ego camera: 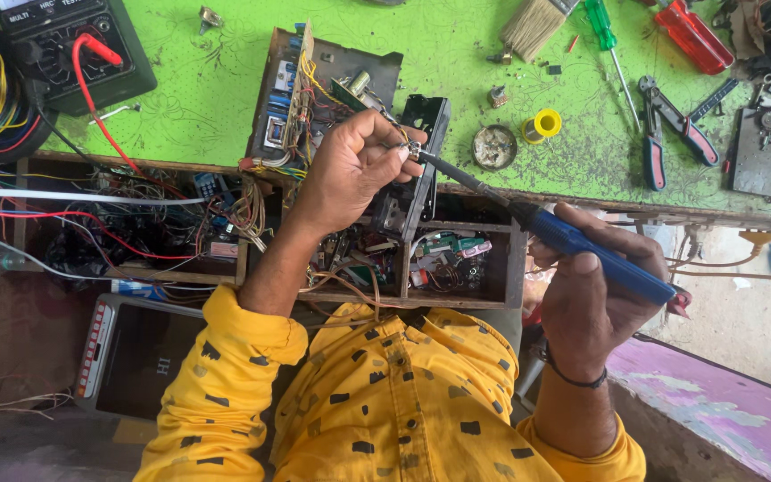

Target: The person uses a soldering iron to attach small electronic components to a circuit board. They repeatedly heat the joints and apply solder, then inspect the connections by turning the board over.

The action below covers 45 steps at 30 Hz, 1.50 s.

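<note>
L hand (354,165) is curled shut, fingertips pinching a small metal part (414,148) w/ wires at the edge of the open circuit chassis (314,98), which sits on the green bench (457,54). R hand (595,295) is wrapped tight round the blue soldering iron (582,245), thumb on top, tip laid right against the pinched part. Looks like mid-solder: joint being heated while the part is held steady. Next move prob calls for keeping both hands still, tip on the joint, fingertips clear of the hot end. Below the hands, a wooden drawer (457,268) holds scrap boards & bits. Further out: solder tin (494,147), yellow spool (546,122), pliers (671,125), green screwdriver (609,45), brush (533,27), multimeter (73,45) w/ red lead.
</note>
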Available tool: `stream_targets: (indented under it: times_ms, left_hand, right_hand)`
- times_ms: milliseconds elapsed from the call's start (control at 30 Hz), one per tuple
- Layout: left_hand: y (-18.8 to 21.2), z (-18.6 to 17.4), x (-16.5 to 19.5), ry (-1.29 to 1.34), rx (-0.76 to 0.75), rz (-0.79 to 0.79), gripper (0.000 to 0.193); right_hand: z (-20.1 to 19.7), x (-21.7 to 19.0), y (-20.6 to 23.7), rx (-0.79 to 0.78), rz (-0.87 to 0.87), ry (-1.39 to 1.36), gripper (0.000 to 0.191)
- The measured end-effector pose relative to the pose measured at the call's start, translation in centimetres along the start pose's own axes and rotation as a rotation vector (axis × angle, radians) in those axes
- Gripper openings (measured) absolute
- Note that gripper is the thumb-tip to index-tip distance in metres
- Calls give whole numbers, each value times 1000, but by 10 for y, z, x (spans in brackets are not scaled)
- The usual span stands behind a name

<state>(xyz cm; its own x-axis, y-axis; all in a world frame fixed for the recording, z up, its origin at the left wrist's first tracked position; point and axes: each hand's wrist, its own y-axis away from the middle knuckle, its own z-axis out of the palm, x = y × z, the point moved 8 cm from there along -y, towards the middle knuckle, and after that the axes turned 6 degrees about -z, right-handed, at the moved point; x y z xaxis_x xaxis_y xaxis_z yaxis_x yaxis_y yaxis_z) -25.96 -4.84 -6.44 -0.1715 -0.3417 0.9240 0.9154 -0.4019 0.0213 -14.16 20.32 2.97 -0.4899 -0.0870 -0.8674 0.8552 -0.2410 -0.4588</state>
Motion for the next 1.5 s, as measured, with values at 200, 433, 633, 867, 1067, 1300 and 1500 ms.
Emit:
stream_targets:
  times_ms: [200, 433, 633, 867, 1067, 1300, 1500]
  left_hand:
    - [-1, 0, -2, -10, 14, -12, 9]
    - [-1, -1, -2, -19, 28, -31, 6]
    - [0, 0, 1, -38, 36, -49, 6]
    - [0, 0, 2, -56, 50, -51, 5]
    - [0, 0, 1, -47, 53, -57, 5]
    - [1, 1, 2, -32, 41, -52, 5]
    - [0, 2, 4, -17, 37, -43, 5]
  right_hand:
    - [-3, 6, 1, 4, 23, -54, 25]
    - [-3, 6, 0, 11, 19, -50, 25]
    - [-5, 2, 1, 25, -17, 108, 27]
    - [-7, -5, 3, 76, -121, 33, 31]
    - [-6, -4, 5, 30, -51, 163, 33]
    - [-2, -6, 2, 44, -50, 150, 36]
    - [2, -10, -2, 19, -40, 185, 38]
